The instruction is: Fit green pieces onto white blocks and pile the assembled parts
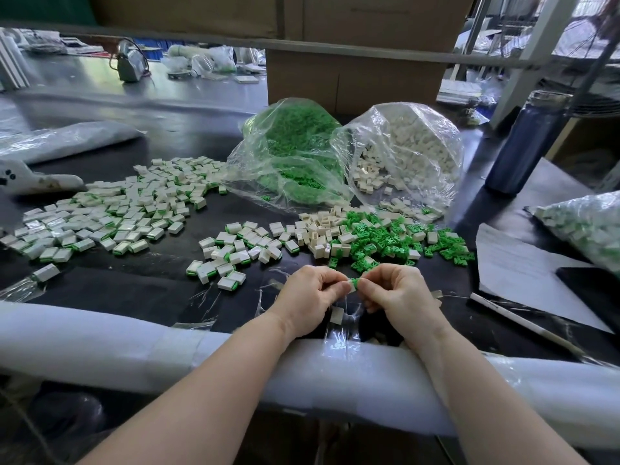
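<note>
Green piece [355,282] pinched between left hand [313,298] and right hand [401,293], low centre above padded table edge [100,344]; white block [351,288] mostly hidden behind fingertips. Loose parts heap [385,238] at 12 o'clock, assembled pile [110,213] at 10. Bags [342,152] beyond, contents blurred.

Tabletop [161,286] is showing black. Blocks [318,229] are reading white, pieces [375,239] bright green, assembled parts [110,216] white with green edges. Clear bags: one [288,152] is showing green fill, other [409,146] white. Bottle [526,146] is looking dark blue. Edge padding [100,344] is showing white.
</note>
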The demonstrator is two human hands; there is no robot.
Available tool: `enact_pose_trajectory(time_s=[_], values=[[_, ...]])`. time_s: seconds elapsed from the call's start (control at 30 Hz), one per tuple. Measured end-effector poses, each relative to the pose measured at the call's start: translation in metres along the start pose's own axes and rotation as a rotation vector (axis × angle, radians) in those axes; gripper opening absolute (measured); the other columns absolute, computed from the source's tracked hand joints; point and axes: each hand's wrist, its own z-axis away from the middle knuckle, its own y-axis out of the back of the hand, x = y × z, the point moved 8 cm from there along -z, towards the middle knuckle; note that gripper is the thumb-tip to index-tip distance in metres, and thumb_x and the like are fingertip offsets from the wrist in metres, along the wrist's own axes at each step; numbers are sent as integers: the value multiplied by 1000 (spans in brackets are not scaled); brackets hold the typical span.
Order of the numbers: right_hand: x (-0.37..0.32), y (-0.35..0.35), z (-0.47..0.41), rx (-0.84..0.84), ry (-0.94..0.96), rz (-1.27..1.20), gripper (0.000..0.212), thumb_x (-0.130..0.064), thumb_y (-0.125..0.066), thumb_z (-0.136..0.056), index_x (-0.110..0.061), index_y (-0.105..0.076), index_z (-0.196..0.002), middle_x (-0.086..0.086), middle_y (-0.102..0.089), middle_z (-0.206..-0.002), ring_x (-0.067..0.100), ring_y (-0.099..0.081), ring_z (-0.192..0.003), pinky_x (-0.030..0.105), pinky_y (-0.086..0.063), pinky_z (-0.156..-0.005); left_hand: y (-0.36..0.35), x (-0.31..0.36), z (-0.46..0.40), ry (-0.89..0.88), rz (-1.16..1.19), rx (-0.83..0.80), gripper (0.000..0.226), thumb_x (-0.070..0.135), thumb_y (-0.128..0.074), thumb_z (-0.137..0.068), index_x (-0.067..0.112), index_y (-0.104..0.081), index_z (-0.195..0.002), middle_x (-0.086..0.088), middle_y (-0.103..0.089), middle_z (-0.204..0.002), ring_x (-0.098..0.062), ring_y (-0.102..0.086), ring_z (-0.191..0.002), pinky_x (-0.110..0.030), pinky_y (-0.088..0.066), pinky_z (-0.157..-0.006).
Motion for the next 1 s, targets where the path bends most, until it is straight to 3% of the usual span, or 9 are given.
enact_pose_trajectory(time_s=[0.2, 0.4, 0.57, 0.7, 0.9, 1.0], values=[[-4, -3, 1, -36, 24, 124, 20, -6, -69, -82, -15, -64, -65, -3, -60, -51, 7, -52, -47, 20, -47, -50, -3, 5, 1, -60, -143, -8, 19, 21, -61, -89, 10, -71, -101, -3, -68, -93, -15, -62, -87, -31, -49, -84], [-6, 2, 2, 33, 39, -107, 14, -1, -67, -82, -8, -64, -70, -3, -65, -51, 3, -60, -48, 15, -47, -47, -1, 6, 1, -42, 11, 31, 17, 22, -61, -89, 14, -71, -100, -2, -72, -88, -14, -66, -84, -35, -53, -84], [-6, 1, 1, 15, 54, -109, 12, -3, -70, -79, -8, -65, -70, 1, -67, -56, 7, -61, -50, 17, -49, -49, -2, 3, 1, -11, 68, 24, 12, 20, -63, -87, 25, -70, -95, -3, -71, -84, -19, -67, -82, -39, -53, -83], [-7, 0, 2, -1, 81, -106, 16, -1, -73, -76, -11, -66, -66, 3, -65, -55, 9, -57, -49, 19, -47, -49, -2, 3, 0, 8, 76, 20, 8, 18, -64, -84, 22, -69, -88, -8, -70, -85, -27, -65, -83, -44, -52, -82], [-8, 1, 2, -13, 79, -188, 19, -5, -68, -81, -17, -70, -67, 3, -67, -64, 16, -60, -59, 26, -54, -55, 1, 6, 0, -4, 128, 20, 13, 9, -59, -85, 19, -66, -84, -13, -65, -79, -20, -56, -71, -40, -50, -76], [-6, 0, 1, -4, 68, -203, 10, -10, -64, -86, -17, -68, -80, 2, -70, -76, 19, -66, -71, 29, -57, -66, 2, 9, 1, -12, 177, 31, 18, 5, -60, -86, 23, -64, -83, -6, -60, -92, -19, -58, -78, -26, -50, -76]])
